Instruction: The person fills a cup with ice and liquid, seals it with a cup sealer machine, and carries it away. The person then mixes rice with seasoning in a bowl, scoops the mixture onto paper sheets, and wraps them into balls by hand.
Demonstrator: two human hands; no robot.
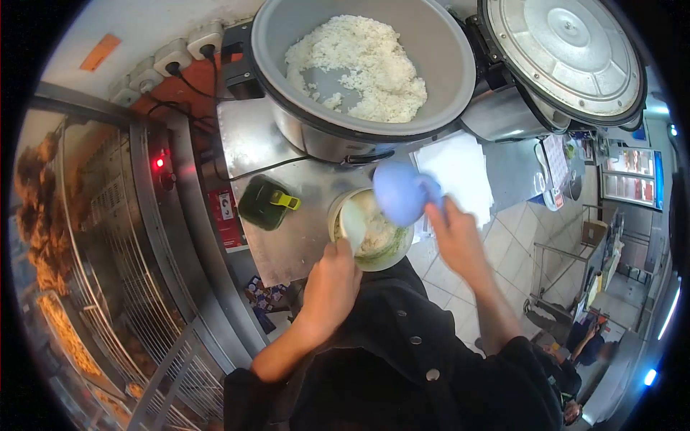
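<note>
My left hand (330, 291) is closed round the handle of a pale rice paddle (353, 220), whose blade dips into a round tub (394, 260). Whitish rice (377, 231) lies inside this tub, with some green along its inner wall. In my right hand (460, 241) is a light blue plastic cup (397, 192), gripped at its handle and tilted over the tub's right side. The cup's inside is hidden from me. Behind the tub, a large rice cooker (451, 93) stands uncovered, with cooked white rice (366, 65) in its pot.
A dark green square container (260, 205) with a yellow-green handle sits left on the steel counter (287, 248). White paper sheets (456, 179) lie right. A second cooker's metal lid (564, 39) is at upper right. A heated cabinet (136, 237) with food borders the left. People (586, 341) are farther off.
</note>
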